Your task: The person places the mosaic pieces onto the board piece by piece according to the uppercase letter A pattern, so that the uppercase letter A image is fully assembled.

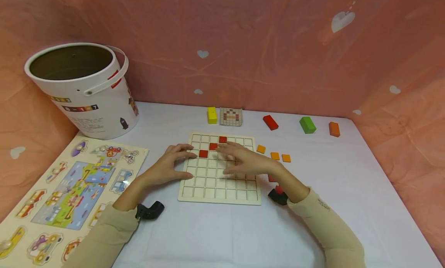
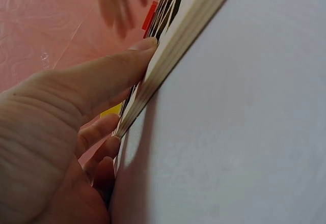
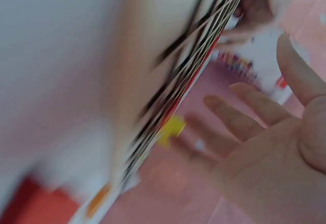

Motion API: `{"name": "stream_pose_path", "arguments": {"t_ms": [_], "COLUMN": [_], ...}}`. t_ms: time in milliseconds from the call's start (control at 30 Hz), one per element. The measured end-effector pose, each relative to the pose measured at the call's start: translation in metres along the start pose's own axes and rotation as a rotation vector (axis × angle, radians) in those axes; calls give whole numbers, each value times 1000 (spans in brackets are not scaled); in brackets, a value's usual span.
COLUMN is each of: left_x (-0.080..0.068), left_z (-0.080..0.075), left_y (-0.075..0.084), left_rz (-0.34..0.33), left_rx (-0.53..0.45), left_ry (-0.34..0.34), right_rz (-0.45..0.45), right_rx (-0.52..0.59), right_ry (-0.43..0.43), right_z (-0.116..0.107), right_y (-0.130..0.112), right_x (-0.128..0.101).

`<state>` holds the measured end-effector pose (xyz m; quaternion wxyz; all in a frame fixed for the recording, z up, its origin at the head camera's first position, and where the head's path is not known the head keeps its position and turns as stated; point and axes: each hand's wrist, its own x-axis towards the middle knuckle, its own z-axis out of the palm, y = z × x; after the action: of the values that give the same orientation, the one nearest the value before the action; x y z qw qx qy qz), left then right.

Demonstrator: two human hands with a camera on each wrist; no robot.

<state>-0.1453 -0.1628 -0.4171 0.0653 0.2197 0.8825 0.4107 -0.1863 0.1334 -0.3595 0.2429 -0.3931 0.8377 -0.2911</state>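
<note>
A pale wooden grid board [image 1: 211,182] lies flat in the middle of the table. Three red square tiles [image 1: 203,154] sit in its cells on a diagonal towards the back. At the board's left edge my left hand [image 1: 167,165] rests with thumb and fingertips touching the wood; the left wrist view shows the thumb [image 2: 114,71] on the rim. Over the right part of the grid hovers my right hand [image 1: 250,160], fingers spread and nothing held. It covers some cells. In the right wrist view its palm [image 3: 275,168] faces the board, apart from it.
Orange tiles [image 1: 275,156] lie right of the board; red tiles [image 1: 279,189] are partly hidden by my right forearm. Behind stand a yellow block [image 1: 212,115], a pattern card [image 1: 231,117], and red, green [image 1: 307,125] and orange blocks. A white bucket [image 1: 101,109] and picture puzzle [image 1: 78,190] occupy the left.
</note>
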Motion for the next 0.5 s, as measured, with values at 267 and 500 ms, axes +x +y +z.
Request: {"name": "stream_pose_path", "arguments": {"t_ms": [267,500], "left_x": [1,1], "left_z": [1,1], "left_y": [-2,-2], "left_rz": [-5,1], "left_rx": [5,-1], "left_ry": [4,3], "right_rz": [68,180], "right_rx": [181,100], "right_ry": [178,228], "right_z": [-19,-26], "right_y": [45,69], "right_x": [-71,-113]}}
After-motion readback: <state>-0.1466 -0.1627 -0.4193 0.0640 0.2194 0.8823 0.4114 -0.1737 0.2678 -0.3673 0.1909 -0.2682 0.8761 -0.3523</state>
